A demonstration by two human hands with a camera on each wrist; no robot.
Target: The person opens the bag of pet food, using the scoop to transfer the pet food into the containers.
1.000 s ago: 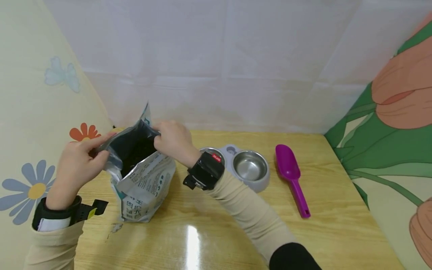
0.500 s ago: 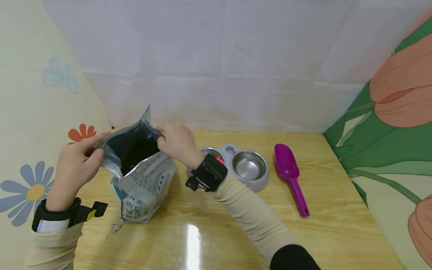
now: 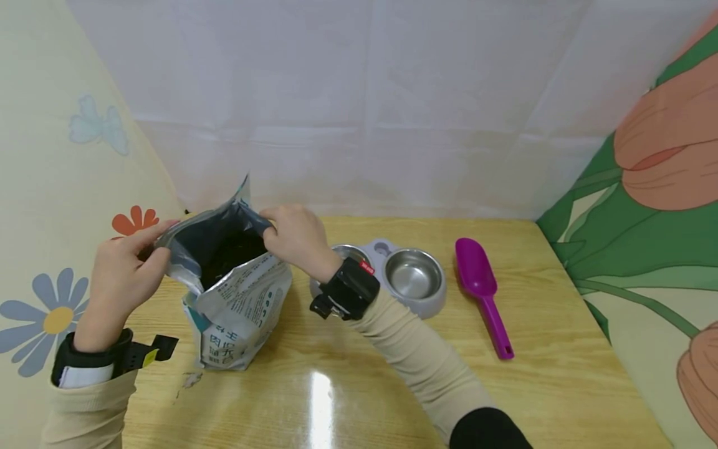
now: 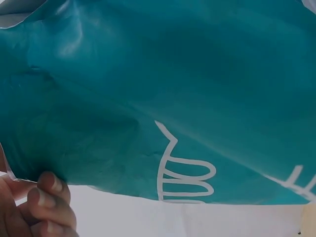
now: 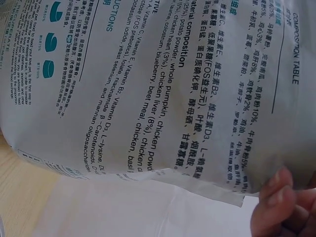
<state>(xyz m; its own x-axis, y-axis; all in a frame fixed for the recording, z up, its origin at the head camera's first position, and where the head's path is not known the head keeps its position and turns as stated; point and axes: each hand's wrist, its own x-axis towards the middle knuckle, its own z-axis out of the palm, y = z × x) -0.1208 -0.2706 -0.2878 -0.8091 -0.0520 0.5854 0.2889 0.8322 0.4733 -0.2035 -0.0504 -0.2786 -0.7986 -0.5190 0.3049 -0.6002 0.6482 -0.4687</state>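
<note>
A white and teal printed pet-food bag (image 3: 238, 312) stands upright on the wooden table (image 3: 392, 380), its mouth pulled wide, dark inside. My left hand (image 3: 120, 274) pinches the left edge of the mouth; my right hand (image 3: 294, 237) pinches the right edge. The left wrist view is filled by the bag's teal side (image 4: 163, 94), with my fingertips (image 4: 47, 200) at its rim. The right wrist view shows the bag's printed white panel (image 5: 163, 89) and my fingertips (image 5: 279, 195) on its edge.
A grey double pet bowl (image 3: 429, 299) with steel inserts sits right of the bag, partly behind my right wrist. A purple scoop (image 3: 482, 293) lies further right. Flowered panels stand on the left and right, with a white sheet behind.
Both hands have kept their hold on the bag's mouth; it is spread slightly wider. The view has shifted a little.
</note>
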